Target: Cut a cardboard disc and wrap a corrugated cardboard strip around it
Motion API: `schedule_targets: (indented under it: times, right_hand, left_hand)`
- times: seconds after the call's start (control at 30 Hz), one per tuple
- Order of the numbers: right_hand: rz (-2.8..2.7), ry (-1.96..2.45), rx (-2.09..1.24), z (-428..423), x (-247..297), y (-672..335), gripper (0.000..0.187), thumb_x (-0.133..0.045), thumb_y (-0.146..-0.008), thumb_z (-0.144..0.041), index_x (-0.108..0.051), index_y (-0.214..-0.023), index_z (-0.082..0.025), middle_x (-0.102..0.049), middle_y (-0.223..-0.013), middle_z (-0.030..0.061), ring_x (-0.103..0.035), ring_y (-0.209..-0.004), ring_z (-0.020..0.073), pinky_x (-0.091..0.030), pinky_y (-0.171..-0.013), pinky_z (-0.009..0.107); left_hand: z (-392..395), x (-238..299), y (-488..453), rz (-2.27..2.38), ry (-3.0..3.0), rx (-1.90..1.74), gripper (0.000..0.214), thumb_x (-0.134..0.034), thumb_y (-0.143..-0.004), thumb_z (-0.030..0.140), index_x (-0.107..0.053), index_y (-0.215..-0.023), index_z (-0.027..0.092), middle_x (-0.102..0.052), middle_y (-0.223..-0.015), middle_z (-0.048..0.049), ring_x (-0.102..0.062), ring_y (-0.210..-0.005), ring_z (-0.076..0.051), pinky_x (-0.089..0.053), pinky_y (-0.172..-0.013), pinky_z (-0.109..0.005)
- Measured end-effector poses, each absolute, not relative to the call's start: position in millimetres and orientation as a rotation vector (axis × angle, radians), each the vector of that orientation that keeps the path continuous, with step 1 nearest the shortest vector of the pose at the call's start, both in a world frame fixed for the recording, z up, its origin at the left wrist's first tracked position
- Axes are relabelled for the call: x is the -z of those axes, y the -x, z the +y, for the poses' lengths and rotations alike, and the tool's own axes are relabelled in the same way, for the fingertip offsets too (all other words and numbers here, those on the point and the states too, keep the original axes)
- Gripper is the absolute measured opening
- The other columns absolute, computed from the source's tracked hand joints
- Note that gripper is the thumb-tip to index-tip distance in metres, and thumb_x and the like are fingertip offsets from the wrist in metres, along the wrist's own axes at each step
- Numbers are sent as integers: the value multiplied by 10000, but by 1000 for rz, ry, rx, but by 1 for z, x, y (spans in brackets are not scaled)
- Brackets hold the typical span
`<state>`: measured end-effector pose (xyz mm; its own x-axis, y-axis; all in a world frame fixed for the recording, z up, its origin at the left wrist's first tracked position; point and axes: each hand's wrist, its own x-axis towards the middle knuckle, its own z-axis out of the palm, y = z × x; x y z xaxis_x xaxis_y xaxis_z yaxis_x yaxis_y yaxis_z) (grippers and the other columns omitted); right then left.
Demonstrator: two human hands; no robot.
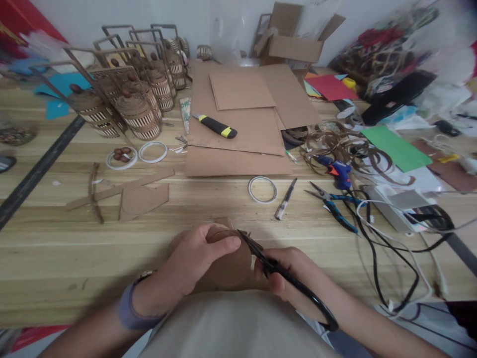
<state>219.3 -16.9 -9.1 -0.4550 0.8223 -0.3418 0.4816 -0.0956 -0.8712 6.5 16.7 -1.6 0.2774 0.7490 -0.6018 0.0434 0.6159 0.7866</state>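
My left hand (pixel 203 251) pinches a brown cardboard disc (pixel 230 266) near the front edge of the table, its thumb lying on top. Closed around the handles of black scissors (pixel 288 278) is my right hand (pixel 294 273). The scissor blades meet the disc's upper right rim, where a narrow strip of cardboard stands off. Just beyond the disc a small cardboard piece (pixel 224 222) lies partly hidden by my fingers. Farther out are a white ring (pixel 263 190) and a pen-like craft knife (pixel 286 200).
Cardboard sheets (pixel 238 161) with a yellow-black utility knife (pixel 216 126) lie ahead. Woven lidded baskets (pixel 137 117) stand back left. At left are cardboard offcuts (pixel 145 203). On the right are pliers (pixel 333 201), a blue glue gun (pixel 340 173), tangled cables (pixel 380 268) and a power strip (pixel 395 209).
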Motion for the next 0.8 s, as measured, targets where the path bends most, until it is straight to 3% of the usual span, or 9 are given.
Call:
schedule_targets:
  times: [0.23, 0.5, 0.8]
  right_hand:
    - [-1874, 1418, -1634, -15, 1, -219, 651, -452, -832, -789, -622, -764, -165, -469, -596, -29, -385, -540, 106, -312, -490, 224]
    - [-1911, 1349, -1652, -12, 0, -221, 852, -279, -743, -954, -601, -798, -167, -492, -631, -19, -406, -570, 111, -348, -523, 228]
    - [-1895, 1332, -1635, -13, -2, -216, 802, -243, -776, -933, -527, -736, -183, -445, -646, -17, -368, -587, 118, -325, -511, 237]
  left_hand:
    - [16, -1, -9, 1202, -761, -553, 314, -792, -628, 425, -721, -847, 212, -765, -835, 16, -670, -833, -211, -471, -748, -296]
    - [17, 0, -9, 1184, -773, -484, 346, -779, -643, 450, -706, -862, 192, -751, -841, -9, -666, -834, -229, -463, -729, -308]
    - [16, -3, -9, 1217, -817, -472, 367, -768, -653, 472, -698, -879, 191, -749, -879, -32, -671, -897, -264, -467, -751, -335]
